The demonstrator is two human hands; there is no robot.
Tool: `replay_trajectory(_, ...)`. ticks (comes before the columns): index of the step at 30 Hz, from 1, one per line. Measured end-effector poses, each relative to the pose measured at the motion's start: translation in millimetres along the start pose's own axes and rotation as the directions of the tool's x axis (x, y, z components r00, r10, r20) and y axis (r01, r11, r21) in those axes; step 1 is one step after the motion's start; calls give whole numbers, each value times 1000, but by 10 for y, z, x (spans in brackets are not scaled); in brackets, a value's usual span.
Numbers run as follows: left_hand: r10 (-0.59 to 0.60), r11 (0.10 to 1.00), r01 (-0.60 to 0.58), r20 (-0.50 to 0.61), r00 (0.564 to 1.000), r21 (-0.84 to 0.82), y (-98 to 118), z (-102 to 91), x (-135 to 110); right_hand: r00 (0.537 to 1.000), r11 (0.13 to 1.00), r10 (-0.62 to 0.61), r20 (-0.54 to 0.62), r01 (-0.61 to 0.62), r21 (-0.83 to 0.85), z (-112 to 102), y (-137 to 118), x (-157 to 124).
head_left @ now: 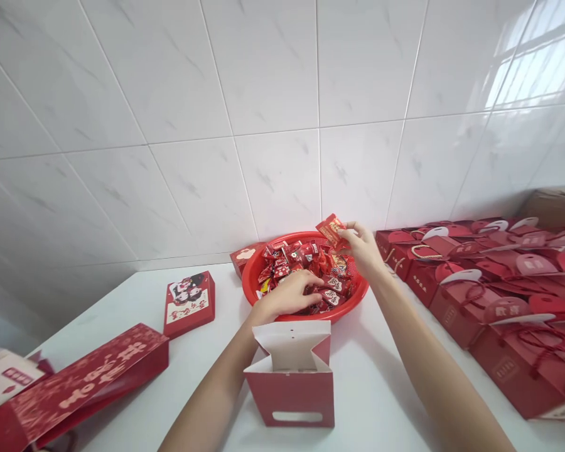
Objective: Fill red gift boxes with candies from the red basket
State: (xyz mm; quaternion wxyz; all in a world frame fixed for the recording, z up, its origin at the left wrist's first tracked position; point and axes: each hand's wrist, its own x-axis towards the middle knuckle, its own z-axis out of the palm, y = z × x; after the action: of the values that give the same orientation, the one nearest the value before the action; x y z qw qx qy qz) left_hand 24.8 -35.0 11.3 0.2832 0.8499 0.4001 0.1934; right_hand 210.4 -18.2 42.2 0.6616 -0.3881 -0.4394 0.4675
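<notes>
Candies partly behind left hand

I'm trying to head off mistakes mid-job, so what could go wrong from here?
The right hand pinches the small red packet near one end, so it might slip.

The left forearm lies close beside the open box and could knock it.

The left hand is in among the wrapped packets; rummaging there might push some over the rim of the red basket.
</notes>
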Motion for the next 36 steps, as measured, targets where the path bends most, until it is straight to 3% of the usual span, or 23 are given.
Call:
replay_trajectory(2,55,985,-73,118,991,157,5,40,10,986,988,151,-73,-151,14,-16,170,93)
replay_trajectory(4,53,975,-88,168,984,205,34,46,6,971,976,219,-97,-217,27,-40,285,148)
replay_trajectory(9,31,961,-92,231,972,259,70,-23,106,973,972,225,-54,-220,84,-106,364,180)
replay_trajectory(13,88,947,-158,247,965,279,37,-76,411,976,974,207,-66,-199,105,-134,379,191)
replay_trajectory(16,133,934,-217,289,948,282,-28,-41,637,977,978,189,-95,-178,112,-151,394,204)
replay_trajectory(19,96,953,-184,335,937,242,-108,26,719,980,981,173,-100,-162,109,-164,408,215)
replay_trajectory(22,66,964,-124,236,969,236,-166,34,688,987,984,150,-64,-143,102,-171,421,229)
replay_trajectory(25,109,969,-102,-20,994,223,-189,-28,658,988,984,149,-45,-143,108,-174,429,240)
replay_trajectory(27,126,983,-96,-199,972,156,-193,-69,662,987,983,160,-18,-157,99,-176,425,235)
replay_trajectory(29,108,994,-96,-309,945,51,-198,-86,674,981,979,190,41,-192,64,-176,418,217)
replay_trajectory(33,16,979,-91,-380,925,-180,-220,-48,691,959,970,237,155,-242,14,-176,406,175)
replay_trajectory(36,-33,957,-71,-348,937,-281,-236,-16,692,978,979,185,100,-192,63,-178,413,177)
